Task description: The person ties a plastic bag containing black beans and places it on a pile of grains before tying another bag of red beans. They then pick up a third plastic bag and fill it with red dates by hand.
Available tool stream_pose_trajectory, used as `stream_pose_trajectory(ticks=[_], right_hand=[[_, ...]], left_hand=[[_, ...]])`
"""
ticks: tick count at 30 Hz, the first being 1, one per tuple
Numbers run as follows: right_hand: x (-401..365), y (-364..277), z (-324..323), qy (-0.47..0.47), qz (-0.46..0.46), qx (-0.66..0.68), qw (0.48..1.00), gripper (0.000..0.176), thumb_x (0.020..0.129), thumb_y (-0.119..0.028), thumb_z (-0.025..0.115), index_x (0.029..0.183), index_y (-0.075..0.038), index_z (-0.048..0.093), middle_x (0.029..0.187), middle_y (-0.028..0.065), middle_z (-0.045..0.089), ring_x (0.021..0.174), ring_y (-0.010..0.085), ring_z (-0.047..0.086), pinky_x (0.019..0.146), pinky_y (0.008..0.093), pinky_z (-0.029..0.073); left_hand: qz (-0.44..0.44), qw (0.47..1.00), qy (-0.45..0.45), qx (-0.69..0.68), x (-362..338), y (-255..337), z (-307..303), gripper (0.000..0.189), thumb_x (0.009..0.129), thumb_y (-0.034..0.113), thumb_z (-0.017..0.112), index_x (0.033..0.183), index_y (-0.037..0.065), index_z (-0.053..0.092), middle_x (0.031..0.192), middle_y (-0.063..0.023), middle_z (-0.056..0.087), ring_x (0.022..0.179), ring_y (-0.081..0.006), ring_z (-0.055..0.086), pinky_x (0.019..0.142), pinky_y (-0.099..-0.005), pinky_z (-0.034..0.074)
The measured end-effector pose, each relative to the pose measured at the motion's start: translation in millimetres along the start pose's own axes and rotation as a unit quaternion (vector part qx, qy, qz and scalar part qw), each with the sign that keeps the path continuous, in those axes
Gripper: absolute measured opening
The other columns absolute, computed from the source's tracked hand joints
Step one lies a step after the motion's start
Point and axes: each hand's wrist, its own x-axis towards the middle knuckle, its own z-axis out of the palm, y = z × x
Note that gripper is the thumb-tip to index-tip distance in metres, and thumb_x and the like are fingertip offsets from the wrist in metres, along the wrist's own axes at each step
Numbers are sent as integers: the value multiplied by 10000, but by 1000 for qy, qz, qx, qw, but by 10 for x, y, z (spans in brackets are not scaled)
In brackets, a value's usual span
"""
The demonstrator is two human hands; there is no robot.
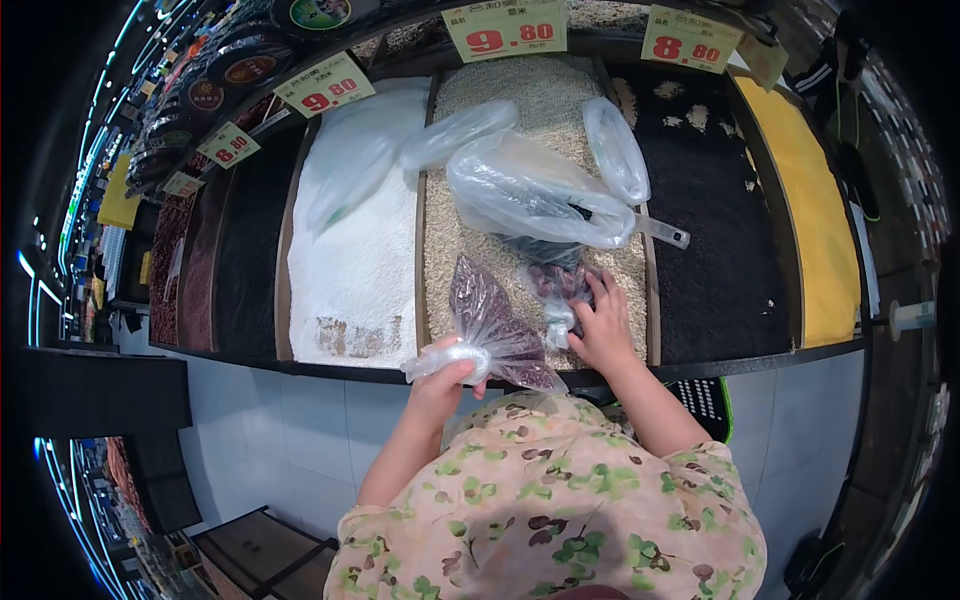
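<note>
My left hand (447,383) is closed around the gathered neck of a clear plastic bag (485,310) filled with dark reddish grains. That bag hangs over the front edge of the bin, close to my body. To its right, my right hand (603,325) rests with bent fingers on a second knotted plastic bag (560,285) of dark reddish contents, lying on pale grain (460,250). Whether the fingers grip this bag or only press on it is hard to see. Just beyond lies a large crumpled plastic bag (530,190), with a clear handle (662,232) sticking out at its right.
Bins of white grain (350,270), black grain (720,250) and yellow grain (810,220) flank the pale one, split by dividers. More plastic bags (615,150) lie at the back. Price signs (505,30) stand along the rear. The black front ledge (260,362) borders the bins.
</note>
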Motion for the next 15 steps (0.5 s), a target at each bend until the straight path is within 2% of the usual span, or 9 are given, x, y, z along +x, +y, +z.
stream_pose_trajectory(ticks=[1,3,5,7,8,9,11,13,15], right_hand=[[10,-16,5,-9,7,-16,1000,408,565,-153,706,948,-95,580,1273,199,373,1239,425,272,1004,501,268],[32,-16,46,-5,14,-17,1000,412,551,-156,718,934,-98,579,1271,193,375,1237,419,275,1000,502,273],[58,33,106,-2,20,-18,1000,416,537,-160,731,920,-101,578,1270,187,376,1234,412,278,996,502,278],[104,157,159,16,13,46,999,399,550,-125,714,918,-69,571,1266,172,390,1207,399,323,977,489,301],[154,148,83,50,1,95,994,352,607,-78,680,939,-43,571,1193,172,472,1114,366,444,928,440,360],[160,266,136,46,-2,97,994,352,607,-78,680,939,-43,571,1193,172,472,1114,366,444,928,440,360],[184,513,196,28,147,363,919,301,687,-64,653,978,-41,577,1035,117,568,956,253,547,846,348,409],[266,488,-157,4,231,458,858,276,742,-101,645,1003,-38,580,892,32,588,836,129,538,770,270,409],[384,346,-510,23,213,509,833,294,731,-115,666,998,-24,583,871,-15,564,832,72,492,750,244,388]], left_hand=[[0,1000,5,0,-34,-22,-26,362,688,278,590,857,-33,514,648,-127,563,530,-189,535,494,-289,434],[41,999,11,-19,-129,-107,-131,222,747,163,564,853,-24,510,694,-126,578,559,-184,558,482,-287,449],[33,998,41,-27,-204,-216,-236,213,743,154,561,851,-22,507,692,-129,577,549,-190,558,475,-289,448],[26,996,72,-35,-278,-270,-309,204,740,144,558,849,-19,504,690,-133,576,538,-197,558,468,-291,448],[24,994,90,-57,-318,-284,-343,199,738,136,555,850,-20,504,689,-135,573,529,-200,556,463,-294,447],[23,991,107,-80,-356,-297,-371,194,737,129,552,852,-20,504,688,-137,570,519,-204,555,457,-296,446],[22,990,113,-86,-424,-309,-432,191,738,124,548,853,-22,502,686,-136,568,526,-202,556,459,-294,446],[25,988,121,-94,-474,-317,-468,189,739,120,543,854,-24,501,683,-136,565,533,-200,558,462,-292,446],[21,987,132,-90,-510,-296,-486,172,750,119,538,851,-16,504,681,-126,564,548,-192,560,470,-288,446]])
